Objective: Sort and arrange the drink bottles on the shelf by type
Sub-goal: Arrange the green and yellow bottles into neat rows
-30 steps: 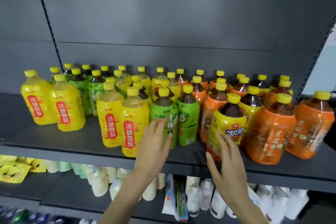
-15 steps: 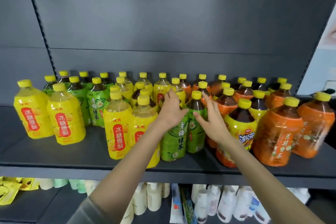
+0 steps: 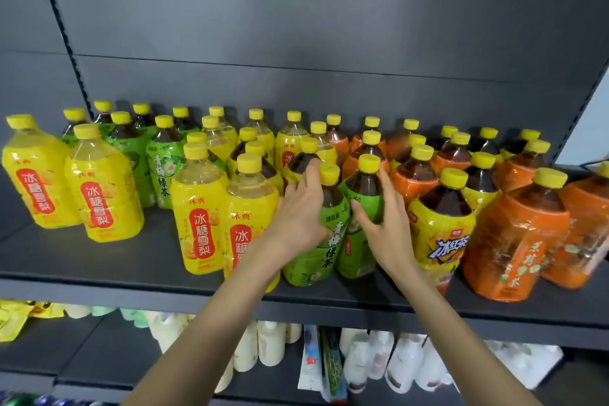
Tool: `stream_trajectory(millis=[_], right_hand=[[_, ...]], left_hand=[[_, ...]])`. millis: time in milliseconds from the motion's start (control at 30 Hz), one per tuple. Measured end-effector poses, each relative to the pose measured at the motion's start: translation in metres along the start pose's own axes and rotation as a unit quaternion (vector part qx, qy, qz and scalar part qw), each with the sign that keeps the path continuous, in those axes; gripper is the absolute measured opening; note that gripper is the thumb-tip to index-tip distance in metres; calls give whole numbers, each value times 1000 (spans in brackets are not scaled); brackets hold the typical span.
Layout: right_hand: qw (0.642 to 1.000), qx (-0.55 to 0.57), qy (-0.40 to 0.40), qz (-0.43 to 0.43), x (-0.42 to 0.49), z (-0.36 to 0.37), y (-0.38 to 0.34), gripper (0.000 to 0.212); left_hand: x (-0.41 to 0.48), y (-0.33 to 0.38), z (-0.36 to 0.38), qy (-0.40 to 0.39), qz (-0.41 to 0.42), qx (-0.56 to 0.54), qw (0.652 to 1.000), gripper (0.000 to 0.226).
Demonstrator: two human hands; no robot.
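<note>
Left green bottle [image 3: 311,259] and right green bottle [image 3: 357,250] stand touching at the middle of the shelf's [image 3: 99,260] front edge. Both are plastic with glossy green wrap, dark tea showing at the shoulders, and ribbed yellow caps.

Left hand [image 3: 296,217] grips the left one's shoulder, fingers up near the neck. Right hand [image 3: 385,224] clasps the right one, thumb in front and fingers round the far side.

Front row besides:
- four yellow bottles [image 3: 197,224] of pale liquid, two just left of the hands and two near the left end
- one iced-tea bottle [image 3: 441,241], yellow wrap
- two orange bottles [image 3: 514,241], the outer one cut off at the right

Back rows are packed and mostly caps, so no count. The white bottles [image 3: 270,344] on the level below are blurred.
</note>
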State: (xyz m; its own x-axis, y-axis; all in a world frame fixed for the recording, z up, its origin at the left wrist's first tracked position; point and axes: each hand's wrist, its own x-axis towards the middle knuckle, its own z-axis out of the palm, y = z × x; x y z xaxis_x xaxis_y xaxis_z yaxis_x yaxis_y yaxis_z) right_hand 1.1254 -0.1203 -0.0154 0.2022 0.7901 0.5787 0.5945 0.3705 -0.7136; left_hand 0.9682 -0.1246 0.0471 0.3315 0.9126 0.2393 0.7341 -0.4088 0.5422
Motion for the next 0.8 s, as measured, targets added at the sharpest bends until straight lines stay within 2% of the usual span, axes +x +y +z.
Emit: stream_trajectory(millis=[133,300,500,700,800], right_hand=[[1000,20,23,6,-3,6,3,67],[998,60,18,7,-5,6,10,67],[997,74,27,12,-7,4,12,71],[997,66,23,10,-6,4,11,74],[997,66,29,18,-7,6,9,76]], left_hand=[[-9,-5,9,52,17,-2,998,112],[-15,-7,19,72,55,-43,995,111],[-25,-19,31,94,42,5,995,108],[-41,-24,40,176,60,-34,982,92],[-49,-24,43,199,55,-80,975,90]])
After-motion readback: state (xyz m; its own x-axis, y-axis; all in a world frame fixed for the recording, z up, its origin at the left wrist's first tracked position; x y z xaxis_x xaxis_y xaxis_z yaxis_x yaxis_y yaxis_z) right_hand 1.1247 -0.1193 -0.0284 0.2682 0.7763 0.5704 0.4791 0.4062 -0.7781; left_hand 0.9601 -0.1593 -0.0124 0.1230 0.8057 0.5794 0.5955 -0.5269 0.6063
